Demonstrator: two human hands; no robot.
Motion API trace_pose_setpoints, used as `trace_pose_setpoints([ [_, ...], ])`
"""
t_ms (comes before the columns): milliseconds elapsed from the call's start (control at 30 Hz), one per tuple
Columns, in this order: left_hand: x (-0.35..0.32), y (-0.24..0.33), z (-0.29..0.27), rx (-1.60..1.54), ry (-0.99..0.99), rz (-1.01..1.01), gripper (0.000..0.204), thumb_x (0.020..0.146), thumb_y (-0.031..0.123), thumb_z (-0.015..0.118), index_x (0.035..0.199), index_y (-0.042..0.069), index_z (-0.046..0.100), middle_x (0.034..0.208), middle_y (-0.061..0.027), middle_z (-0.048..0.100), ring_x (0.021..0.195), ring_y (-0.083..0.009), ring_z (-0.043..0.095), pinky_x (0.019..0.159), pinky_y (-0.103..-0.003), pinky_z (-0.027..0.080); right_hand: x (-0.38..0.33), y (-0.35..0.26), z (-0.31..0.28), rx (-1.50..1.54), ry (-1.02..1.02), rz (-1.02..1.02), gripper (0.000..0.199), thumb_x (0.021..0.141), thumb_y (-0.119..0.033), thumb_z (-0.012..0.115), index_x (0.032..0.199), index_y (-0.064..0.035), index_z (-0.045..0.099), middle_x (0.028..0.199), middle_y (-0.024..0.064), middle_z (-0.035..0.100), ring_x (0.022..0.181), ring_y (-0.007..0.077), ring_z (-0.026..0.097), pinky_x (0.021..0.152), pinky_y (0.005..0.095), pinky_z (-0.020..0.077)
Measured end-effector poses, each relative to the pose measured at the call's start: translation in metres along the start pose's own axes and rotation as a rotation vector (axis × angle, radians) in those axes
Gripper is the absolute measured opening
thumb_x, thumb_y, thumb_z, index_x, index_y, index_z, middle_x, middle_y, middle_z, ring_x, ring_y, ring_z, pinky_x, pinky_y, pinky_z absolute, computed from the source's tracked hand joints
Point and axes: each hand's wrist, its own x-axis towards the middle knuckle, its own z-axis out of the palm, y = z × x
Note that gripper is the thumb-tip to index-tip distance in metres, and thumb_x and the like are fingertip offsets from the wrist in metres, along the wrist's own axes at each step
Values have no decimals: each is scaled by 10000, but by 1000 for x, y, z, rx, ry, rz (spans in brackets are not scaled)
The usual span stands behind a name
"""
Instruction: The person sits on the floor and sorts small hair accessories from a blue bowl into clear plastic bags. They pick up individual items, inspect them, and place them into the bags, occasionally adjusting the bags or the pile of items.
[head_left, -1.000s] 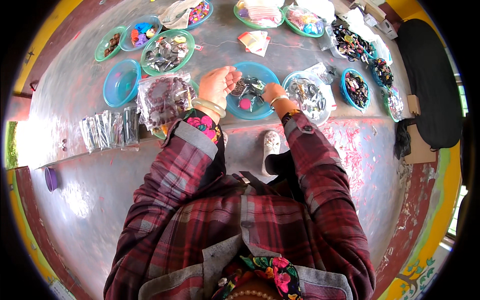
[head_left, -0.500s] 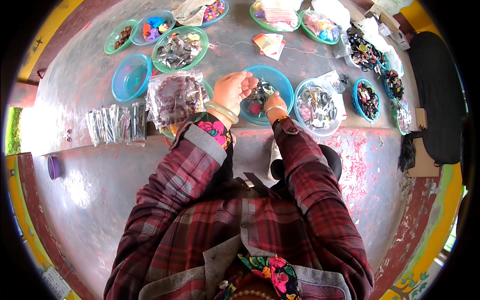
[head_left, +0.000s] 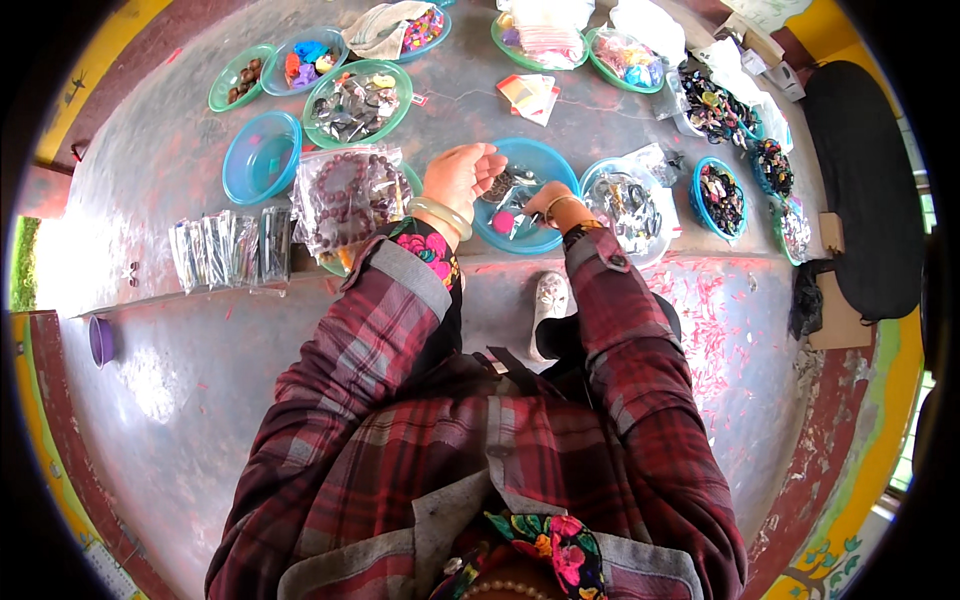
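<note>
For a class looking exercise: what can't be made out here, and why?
All in the head view:
Whether the right hand grips anything: hidden by the hand itself.
Kinds of small pieces in the blue bowl: too small, partly behind the right hand.
What's under the beige cloth: the cloth covers it.
Top of the white bundle: cut off by upper edge.

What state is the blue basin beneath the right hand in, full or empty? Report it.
Partly filled: the blue basin holds small items, including a round pink one, yet much of its inside shows.
</note>
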Motion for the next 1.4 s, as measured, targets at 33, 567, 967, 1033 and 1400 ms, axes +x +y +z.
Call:
trace_pose_setpoints([
  [33,-1,0,0,5,3,9,197,829,205,523,920,38,574,872,-99,623,817,-163,582,721,-261,425,-2,4,-5,166,-43,4,232,675,-208,664,760,5,627,741,121,620,663,196,602,550,304,460],
  [567,-13,2,22,-67,-392,-16,235,833,225,556,973,36,567,883,-73,602,737,-170,582,606,-299,465,-132,-37,-33,1017,34,-679,254,735,-123,650,932,31,604,763,49,618,639,111,581,553,205,462],
  [967,-15,8,24,-215,-281,99,220,831,225,547,888,16,584,875,-100,616,721,-168,584,635,-307,469,-136,-40,-37,1171,-29,-663,160,767,-67,617,880,46,610,717,58,616,584,123,587,535,216,473],
  [1033,-14,7,25,-207,-234,151,215,823,223,559,878,17,589,870,-95,618,741,-161,580,671,-298,455,-138,-40,-42,1181,-16,-654,154,760,-60,624,870,47,609,705,52,615,574,113,578,527,211,465],
  [1400,-15,8,23,-109,-223,-22,130,806,148,598,852,30,570,838,-74,615,726,-152,584,601,-230,432,-122,-23,-54,1485,309,-534,170,732,-178,682,805,-27,655,712,32,635,581,87,545,512,203,402],
])
